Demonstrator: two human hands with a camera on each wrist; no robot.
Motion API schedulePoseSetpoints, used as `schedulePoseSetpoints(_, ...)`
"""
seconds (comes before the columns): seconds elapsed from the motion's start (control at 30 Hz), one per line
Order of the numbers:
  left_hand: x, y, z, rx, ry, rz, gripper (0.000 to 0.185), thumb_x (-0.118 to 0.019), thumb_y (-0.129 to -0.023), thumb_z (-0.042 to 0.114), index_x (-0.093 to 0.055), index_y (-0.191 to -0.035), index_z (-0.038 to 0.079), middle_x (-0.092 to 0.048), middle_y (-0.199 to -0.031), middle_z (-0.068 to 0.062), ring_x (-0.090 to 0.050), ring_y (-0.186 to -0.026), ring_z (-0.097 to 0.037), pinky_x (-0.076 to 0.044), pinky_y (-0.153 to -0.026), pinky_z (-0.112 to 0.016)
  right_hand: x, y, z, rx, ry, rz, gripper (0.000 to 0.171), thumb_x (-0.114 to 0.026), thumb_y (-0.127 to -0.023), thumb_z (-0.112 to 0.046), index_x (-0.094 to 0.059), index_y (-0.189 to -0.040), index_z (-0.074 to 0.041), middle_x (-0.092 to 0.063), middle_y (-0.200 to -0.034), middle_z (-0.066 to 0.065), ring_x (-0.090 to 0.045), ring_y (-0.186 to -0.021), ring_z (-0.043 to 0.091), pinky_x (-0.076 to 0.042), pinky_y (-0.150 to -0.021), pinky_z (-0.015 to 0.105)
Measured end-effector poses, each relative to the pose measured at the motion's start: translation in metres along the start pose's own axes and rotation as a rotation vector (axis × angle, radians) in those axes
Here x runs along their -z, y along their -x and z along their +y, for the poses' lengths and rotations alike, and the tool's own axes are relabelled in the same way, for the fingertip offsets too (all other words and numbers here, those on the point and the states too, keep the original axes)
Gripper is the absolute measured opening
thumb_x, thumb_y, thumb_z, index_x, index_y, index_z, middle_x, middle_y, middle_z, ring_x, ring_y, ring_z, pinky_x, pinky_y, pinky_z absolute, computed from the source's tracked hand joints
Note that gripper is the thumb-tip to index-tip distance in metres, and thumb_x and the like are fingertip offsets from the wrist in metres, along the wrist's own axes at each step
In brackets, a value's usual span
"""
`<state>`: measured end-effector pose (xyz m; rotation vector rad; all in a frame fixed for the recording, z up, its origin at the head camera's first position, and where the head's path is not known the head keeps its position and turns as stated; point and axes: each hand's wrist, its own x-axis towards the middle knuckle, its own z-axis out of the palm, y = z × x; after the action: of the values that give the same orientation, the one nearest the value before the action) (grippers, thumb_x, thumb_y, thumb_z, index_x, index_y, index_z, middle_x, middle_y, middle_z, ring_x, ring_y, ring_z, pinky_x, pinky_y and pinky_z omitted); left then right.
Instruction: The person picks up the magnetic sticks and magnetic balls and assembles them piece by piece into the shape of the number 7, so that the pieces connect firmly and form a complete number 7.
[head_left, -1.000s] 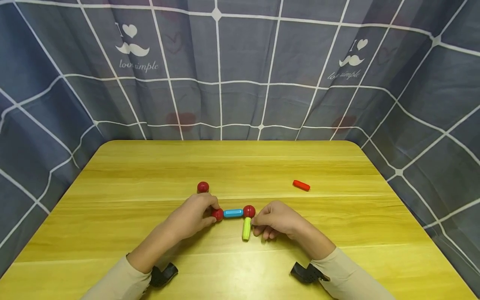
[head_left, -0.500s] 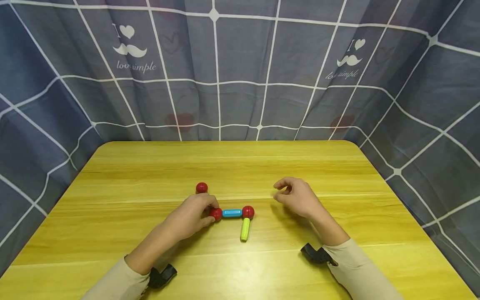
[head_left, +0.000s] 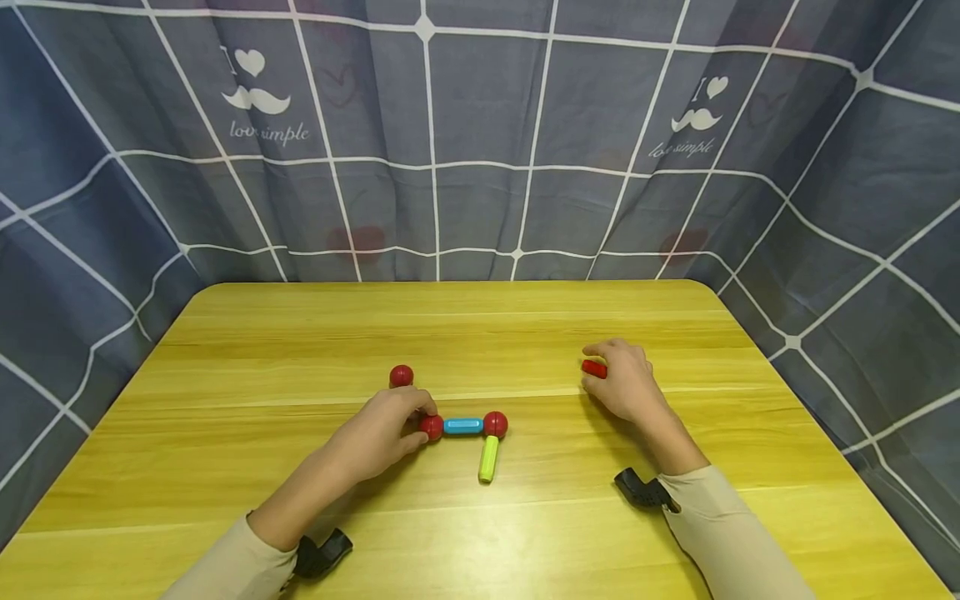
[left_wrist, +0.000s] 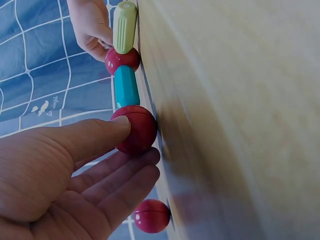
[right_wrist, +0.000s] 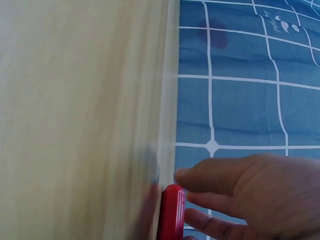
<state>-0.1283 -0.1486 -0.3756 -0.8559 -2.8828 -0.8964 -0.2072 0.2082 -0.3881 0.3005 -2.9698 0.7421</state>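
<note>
Mid-frame, left hand (head_left: 386,433) pinches joined red ball (head_left: 431,427); right hand (head_left: 626,383) seemingly curls around unattached red stick (head_left: 593,368).

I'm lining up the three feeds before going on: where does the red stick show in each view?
Head: the red stick lies right of centre on the wooden table, at the right hand's fingertips.
Left wrist: not in it; only the ball-and-stick chain shows.
Right wrist: the red stick stands at the bottom centre, against the table edge, beside the fingers.
Shared landmark: the blue checked cloth.
</note>
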Motion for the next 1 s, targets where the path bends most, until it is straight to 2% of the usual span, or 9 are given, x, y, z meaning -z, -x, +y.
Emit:
schedulePoseSetpoints(0.23,0.001,0.000,0.000,0.025,0.001,-0.010,0.024,-0.081,-0.078,0.002,-0.066,-0.095,0.011,-0.062,-0.088,0.006,-0.059,-0.082,-0.014,-0.052,-0.077,-0.031,-0.003,0.000,0.001,0.019,0.062,0.013,0.030,-0.073,-0.084,-0.010,-0.069,-0.111,0.000,-0.067,-0.110,0.018,-0.054,-0.107,0.046,-0.037,-0.087,0.060)
schedulePoseSetpoints(0.47,0.000,-0.001,0.001,0.047,-0.003,0.003,0.024,-0.081,-0.078,0.002,-0.067,-0.096,0.010,-0.063,-0.089,0.005,-0.059,-0.083,-0.013,-0.052,-0.078,-0.031,0.000,0.002,0.000,0.023,0.111,0.011,0.022,-0.075,-0.082,-0.008,-0.071,-0.102,0.001,-0.067,-0.098,0.018,-0.059,-0.094,0.041,-0.043,-0.084,0.055)
schedulePoseSetpoints(0.7,-0.001,0.000,0.000,0.058,-0.015,0.014,0.024,-0.081,-0.078,0.002,-0.067,-0.096,0.011,-0.063,-0.088,0.005,-0.059,-0.082,-0.013,-0.052,-0.078,-0.031,-0.002,0.003,-0.003,0.050,0.184,0.009,0.016,-0.076,-0.081,-0.012,-0.075,-0.094,-0.005,-0.068,-0.092,0.014,-0.061,-0.089,0.037,-0.047,-0.081,0.051)
schedulePoseSetpoints(1.0,-0.001,0.000,0.000,0.059,-0.011,0.013,0.024,-0.081,-0.078,0.003,-0.067,-0.096,0.011,-0.063,-0.088,0.005,-0.059,-0.081,-0.012,-0.052,-0.077,-0.031,-0.003,0.005,-0.012,0.023,0.193,-0.034,0.015,-0.074,-0.082,-0.017,-0.076,-0.094,-0.008,-0.070,-0.091,0.010,-0.063,-0.088,0.033,-0.049,-0.076,0.049)
